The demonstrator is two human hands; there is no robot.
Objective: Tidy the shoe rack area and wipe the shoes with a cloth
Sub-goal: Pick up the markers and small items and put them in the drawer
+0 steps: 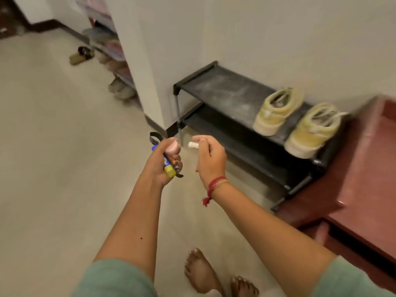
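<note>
A black two-tier shoe rack (225, 91) is seen against the wall, just beyond and to the right of both hands, which are held in the air above the pale floor (53, 146) near the rack's left end. On the right half of its dusty top shelf a pair of yellowish sneakers is set side by side, the left sneaker (276, 110) and the right sneaker (312, 129), both well apart from the hands. The left hand (165, 161) is clenched around a bundle of small items: a blue-and-yellow tube (168, 168), a pink object (172, 146) and a dark strap (154, 138) that loops out above the fist. The right hand (210, 157) is closed in a pinch on a small white tube (192, 145), whose end is pointed toward the left hand. A red thread bracelet (214, 185) is worn on the right wrist. A reddish wooden cabinet (364, 179) is placed touching the rack's right end. Bare feet (201, 273) are visible below the arms.
</note>
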